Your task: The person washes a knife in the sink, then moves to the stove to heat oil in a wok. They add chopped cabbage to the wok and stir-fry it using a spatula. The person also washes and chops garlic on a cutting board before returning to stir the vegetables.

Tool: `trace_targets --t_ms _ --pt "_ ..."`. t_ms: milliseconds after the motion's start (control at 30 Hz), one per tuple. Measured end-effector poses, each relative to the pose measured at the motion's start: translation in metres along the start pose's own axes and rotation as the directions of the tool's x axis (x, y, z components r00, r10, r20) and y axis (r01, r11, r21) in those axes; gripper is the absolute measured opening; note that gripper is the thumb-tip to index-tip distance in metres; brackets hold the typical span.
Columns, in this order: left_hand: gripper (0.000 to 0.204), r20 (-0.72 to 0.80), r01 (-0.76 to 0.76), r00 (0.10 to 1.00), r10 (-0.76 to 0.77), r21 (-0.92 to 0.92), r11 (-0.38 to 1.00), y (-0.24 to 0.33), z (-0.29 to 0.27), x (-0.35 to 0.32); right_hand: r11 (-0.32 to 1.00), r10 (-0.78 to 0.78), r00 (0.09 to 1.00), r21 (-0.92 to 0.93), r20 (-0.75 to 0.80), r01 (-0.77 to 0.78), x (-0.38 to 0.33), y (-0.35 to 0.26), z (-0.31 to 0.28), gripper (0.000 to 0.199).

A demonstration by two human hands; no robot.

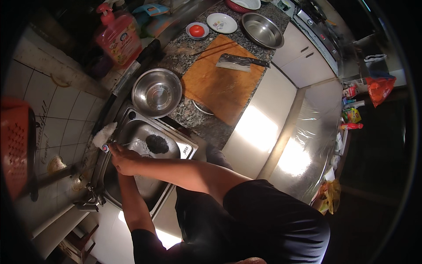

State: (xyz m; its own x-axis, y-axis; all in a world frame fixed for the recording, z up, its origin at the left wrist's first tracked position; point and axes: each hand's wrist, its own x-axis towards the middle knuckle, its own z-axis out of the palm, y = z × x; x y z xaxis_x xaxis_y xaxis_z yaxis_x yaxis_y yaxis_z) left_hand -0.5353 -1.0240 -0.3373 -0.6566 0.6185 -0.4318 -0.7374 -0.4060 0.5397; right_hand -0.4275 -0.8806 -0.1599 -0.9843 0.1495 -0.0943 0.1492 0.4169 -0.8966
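I stand at a steel sink set in a speckled stone counter. My right hand reaches across the basin, and its fingertips touch a small tap knob on the tiled wall side. My left hand comes up from below and lies mostly hidden under my right wrist, so its fingers cannot be made out. A dark round scrubber lies in the basin. A white fluffy cloth sits on the sink's edge just above the knob.
An empty steel bowl stands beside the sink, then an orange cutting board with a cleaver. Farther off are a tomato in a small dish, a white plate, a large steel bowl and a red pump bottle.
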Motion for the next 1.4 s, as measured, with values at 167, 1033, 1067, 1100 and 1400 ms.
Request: trace_targets --t_ms 167,1033,1067,1100,1400 --pt "0.009 0.066 0.022 0.998 -0.021 -0.010 1.000 0.005 0.009 0.005 0.998 -0.063 0.998 0.018 0.025 0.063 -0.062 0.034 -0.066 0.060" --pt "0.033 0.192 -0.135 0.843 0.503 0.980 -0.147 -0.256 0.375 0.056 0.934 0.325 0.946 -0.154 -0.007 -0.323 -0.188 0.288 -0.475 0.029" --pt "0.035 0.248 -0.202 0.823 0.512 0.969 -0.144 -0.258 0.373 0.055 0.903 0.427 0.903 0.033 0.038 -0.428 -0.191 0.284 -0.463 0.027" --pt "0.036 0.306 -0.271 0.797 0.521 0.952 -0.144 -0.259 0.372 0.054 0.889 0.455 0.888 0.025 0.073 -0.458 -0.196 0.278 -0.452 0.032" --pt "0.016 0.523 -0.442 0.704 0.481 0.852 -0.280 -0.259 0.363 0.052 0.963 0.231 0.971 -0.127 -0.067 -0.238 -0.210 0.212 -0.368 0.041"
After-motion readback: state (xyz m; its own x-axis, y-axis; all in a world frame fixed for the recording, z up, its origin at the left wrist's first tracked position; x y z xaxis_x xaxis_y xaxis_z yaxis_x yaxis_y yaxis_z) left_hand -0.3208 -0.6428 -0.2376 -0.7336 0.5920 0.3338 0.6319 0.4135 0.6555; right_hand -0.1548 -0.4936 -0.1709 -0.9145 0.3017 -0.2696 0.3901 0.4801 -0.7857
